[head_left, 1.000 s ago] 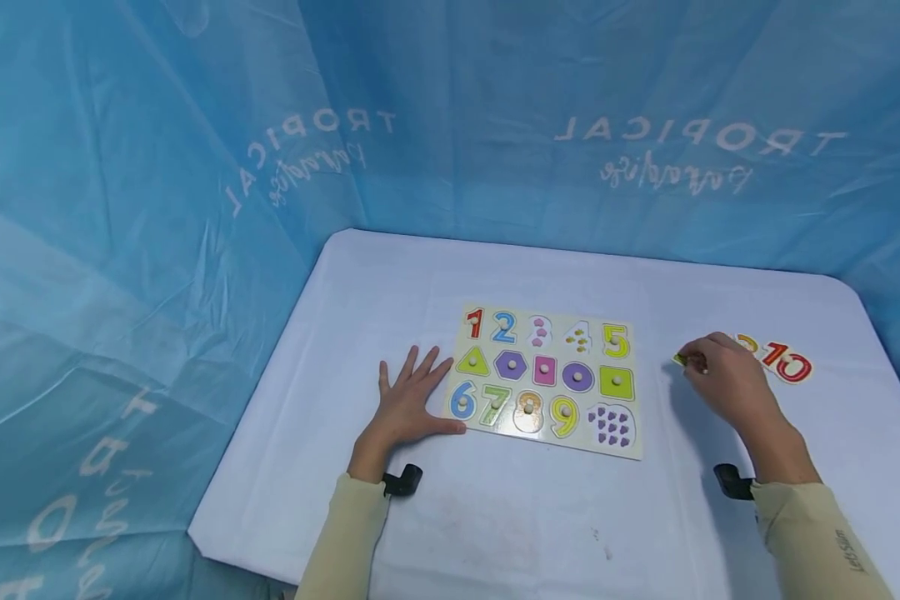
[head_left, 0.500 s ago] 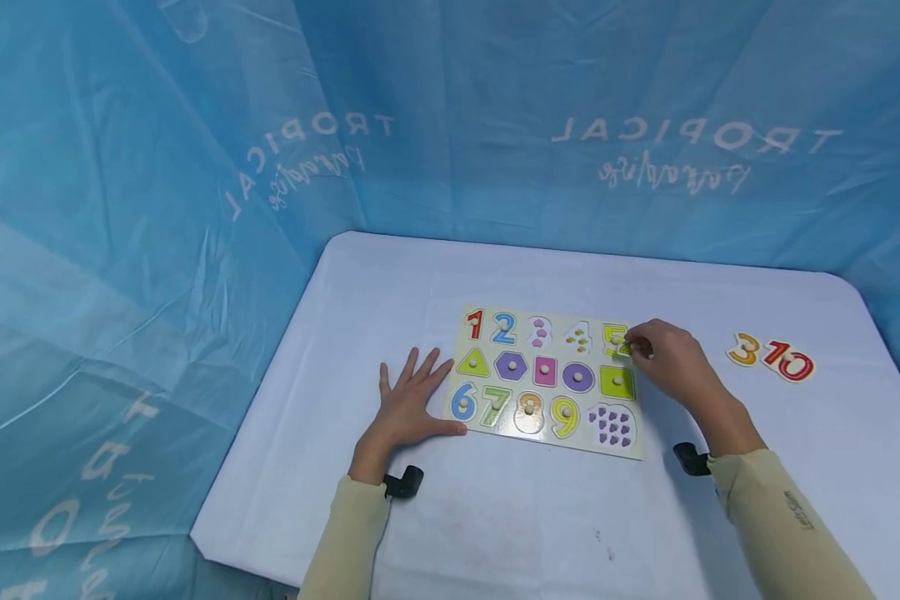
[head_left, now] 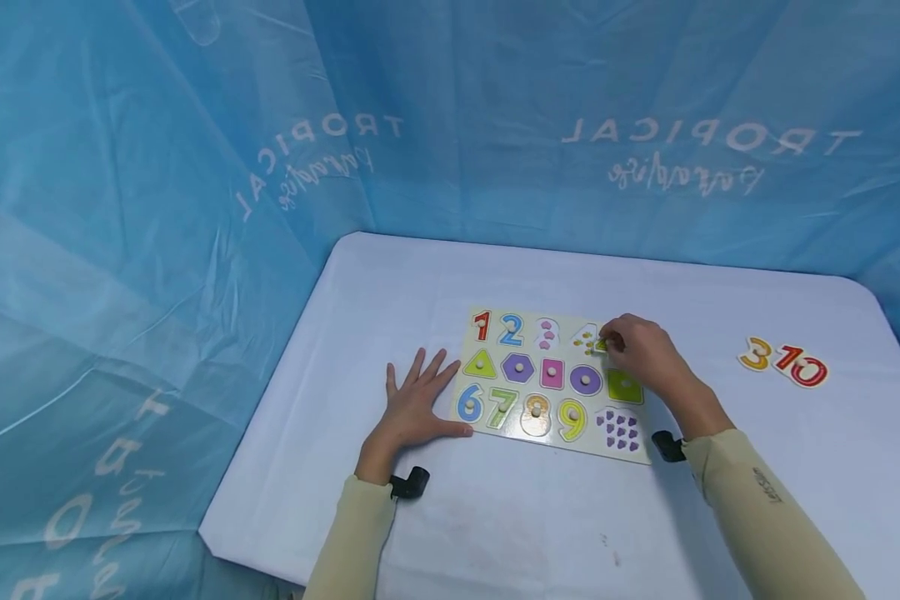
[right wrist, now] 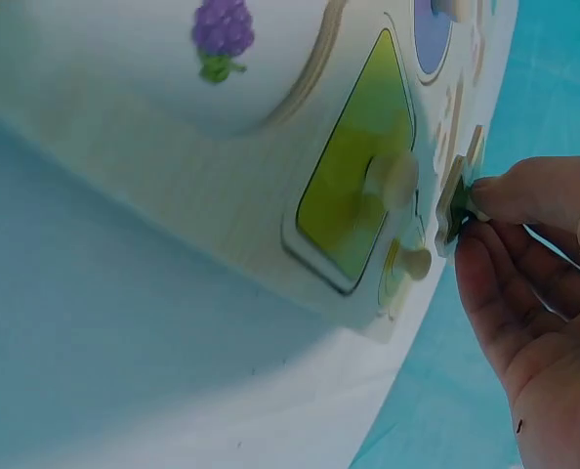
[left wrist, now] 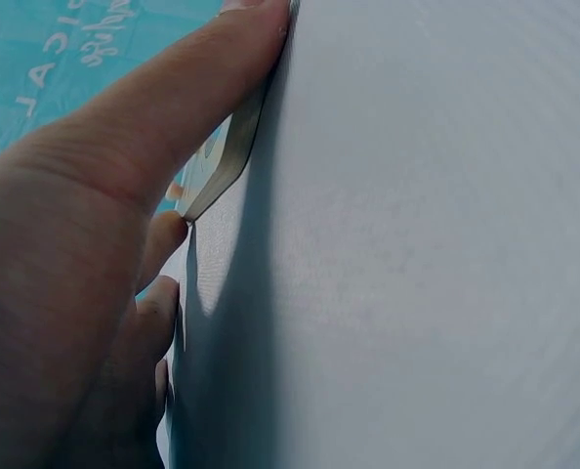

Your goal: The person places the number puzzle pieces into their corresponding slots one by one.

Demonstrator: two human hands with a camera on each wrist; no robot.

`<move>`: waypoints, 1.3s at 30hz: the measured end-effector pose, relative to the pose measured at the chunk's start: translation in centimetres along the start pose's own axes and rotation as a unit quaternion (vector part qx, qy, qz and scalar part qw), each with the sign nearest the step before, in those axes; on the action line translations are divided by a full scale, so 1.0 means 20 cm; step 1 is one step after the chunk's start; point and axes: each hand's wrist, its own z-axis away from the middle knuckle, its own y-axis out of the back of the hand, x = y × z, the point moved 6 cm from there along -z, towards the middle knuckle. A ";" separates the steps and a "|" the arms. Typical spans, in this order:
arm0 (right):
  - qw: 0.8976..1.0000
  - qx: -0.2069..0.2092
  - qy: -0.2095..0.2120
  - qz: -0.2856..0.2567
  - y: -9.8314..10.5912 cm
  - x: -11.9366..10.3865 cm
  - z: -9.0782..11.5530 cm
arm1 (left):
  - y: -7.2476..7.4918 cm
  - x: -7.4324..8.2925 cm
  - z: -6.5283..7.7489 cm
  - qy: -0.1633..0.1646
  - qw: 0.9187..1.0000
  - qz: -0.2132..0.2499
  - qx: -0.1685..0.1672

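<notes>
A wooden number puzzle board (head_left: 589,442) with knobbed pieces lies flat on the white table. My left hand (head_left: 414,410) rests with fingers spread at its left side; the thumb lies along the board's near edge in the left wrist view. Over the upper right of the board, my right hand (head_left: 645,348) pinches a green puzzle piece (right wrist: 453,200) between thumb and fingers. That piece is tilted, just above the board beside the 4-shaped recess (head_left: 584,339); its outline is mostly hidden. The hand covers the yellow 5 in the head view.
A 3 piece (head_left: 755,353) and a red 10 piece (head_left: 801,367) lie on the table right of the board. Recesses with pink pictures (head_left: 547,334) and purple grapes (head_left: 621,429) show in the board. Blue curtains (head_left: 495,167) hang behind and left of the table.
My right hand has carried the green piece leftward from beside the 3 and 10 pieces, past the 5, to the 4-shaped recess. My left hand has stayed at the board's left edge.
</notes>
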 end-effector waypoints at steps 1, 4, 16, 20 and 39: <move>1.000 -0.002 0.000 0.000 -0.01 0.00 -0.01 | 0.00 0.00 0.00 0.000 1.000 0.001 0.003; 1.000 -0.004 -0.001 0.001 -0.03 -0.01 -0.03 | 0.00 0.00 0.00 -0.001 1.000 0.000 0.004; 0.999 -0.033 -0.006 -0.003 -0.09 -0.03 -0.09 | -0.01 0.02 -0.01 -0.004 1.000 -0.001 -0.003; 1.000 -0.030 -0.001 -0.001 -0.10 -0.04 -0.10 | -0.02 0.02 -0.01 -0.003 1.000 -0.003 -0.003; 1.000 -0.028 -0.001 -0.011 -0.14 -0.07 -0.11 | 0.01 0.01 0.00 0.004 1.000 -0.010 0.000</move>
